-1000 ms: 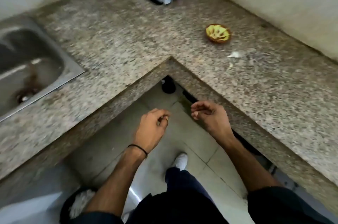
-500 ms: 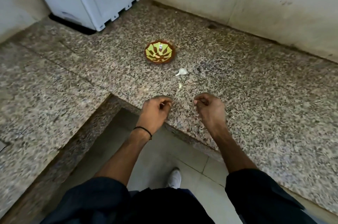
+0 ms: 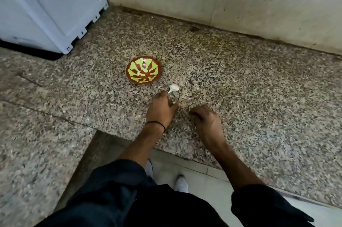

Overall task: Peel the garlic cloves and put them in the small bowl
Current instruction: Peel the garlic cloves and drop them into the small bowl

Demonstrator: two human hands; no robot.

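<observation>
Granite counter, small bowl — garlic clove beside

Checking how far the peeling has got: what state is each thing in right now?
small bowl: upright on the counter, contents unclear against its pattern.
garlic clove: apparently unpeeled, lying on the counter beside the bowl.
left hand: fingers curled, tips at the clove's tail; whether it holds anything is unclear.
right hand: fingers curled under, nothing seen held.

No legible text or labels
</observation>
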